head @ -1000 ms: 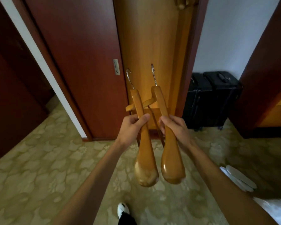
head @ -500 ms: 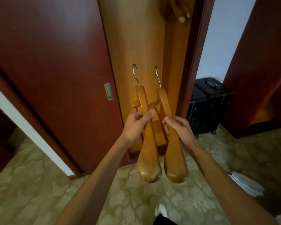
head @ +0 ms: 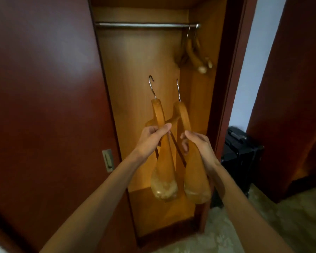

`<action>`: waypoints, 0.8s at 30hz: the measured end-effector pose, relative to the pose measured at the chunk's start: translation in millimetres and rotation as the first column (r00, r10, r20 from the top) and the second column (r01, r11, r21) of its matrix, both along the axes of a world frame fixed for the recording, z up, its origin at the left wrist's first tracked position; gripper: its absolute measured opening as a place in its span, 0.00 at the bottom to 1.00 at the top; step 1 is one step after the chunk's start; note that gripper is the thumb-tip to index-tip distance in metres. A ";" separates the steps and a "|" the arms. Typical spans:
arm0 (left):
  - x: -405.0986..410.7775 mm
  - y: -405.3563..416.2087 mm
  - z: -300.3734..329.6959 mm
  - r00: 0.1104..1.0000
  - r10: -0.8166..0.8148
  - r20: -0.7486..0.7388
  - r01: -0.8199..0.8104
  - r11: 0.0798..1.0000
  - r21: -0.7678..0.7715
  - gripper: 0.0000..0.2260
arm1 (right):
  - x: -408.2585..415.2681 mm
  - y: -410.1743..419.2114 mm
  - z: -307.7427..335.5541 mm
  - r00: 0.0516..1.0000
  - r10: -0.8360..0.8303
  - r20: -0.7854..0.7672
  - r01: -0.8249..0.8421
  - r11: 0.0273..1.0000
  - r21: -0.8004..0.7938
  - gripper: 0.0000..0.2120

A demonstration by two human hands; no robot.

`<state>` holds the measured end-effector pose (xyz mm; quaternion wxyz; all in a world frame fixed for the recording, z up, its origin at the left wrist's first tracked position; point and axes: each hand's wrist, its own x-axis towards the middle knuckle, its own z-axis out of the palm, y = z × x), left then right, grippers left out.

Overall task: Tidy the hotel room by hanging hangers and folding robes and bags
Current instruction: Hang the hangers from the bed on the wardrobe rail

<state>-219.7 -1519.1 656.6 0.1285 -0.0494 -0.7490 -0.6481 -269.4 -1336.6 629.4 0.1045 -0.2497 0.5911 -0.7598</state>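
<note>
I hold two wooden hangers with metal hooks side by side in front of the open wardrobe. My left hand [head: 151,137] grips the left hanger [head: 162,172] around its middle. My right hand [head: 197,145] grips the right hanger [head: 195,179] the same way. Both hooks point up, well below the metal rail [head: 144,25]. Other wooden hangers [head: 195,52] hang at the rail's right end.
The wardrobe's dark red sliding door [head: 44,106] stands to the left, with a recessed handle [head: 108,160]. A black suitcase [head: 241,154] stands on the patterned carpet [head: 263,225] to the right of the wardrobe frame. A low shelf [head: 164,216] lies inside the wardrobe.
I have moved closer to the wardrobe and my view has tilted up, so the rail and the hanging hangers now show. Both hands have kept their hold and raised the hangers.
</note>
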 end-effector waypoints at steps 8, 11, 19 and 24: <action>-142.7 -46.5 82.1 0.996 0.027 -0.084 -0.029 0.999 -0.028 0.15 | -139.4 -52.8 84.2 0.989 -0.046 -0.138 0.045 0.999 -0.010 0.13; -188.2 -60.9 110.3 0.991 0.049 -0.124 -0.053 0.998 -0.025 0.15 | -184.4 -69.3 114.3 0.983 -0.075 -0.166 0.073 0.997 -0.019 0.13; -302.4 -99.6 180.4 0.981 0.065 -0.183 -0.073 0.997 -0.034 0.14 | -283.3 -111.2 181.6 0.968 -0.156 -0.197 0.154 0.988 -0.026 0.12; -367.1 -123.7 210.4 0.987 0.085 -0.135 -0.091 0.995 -0.040 0.14 | -338.6 -133.5 216.5 0.949 -0.221 -0.227 0.239 0.969 0.056 0.06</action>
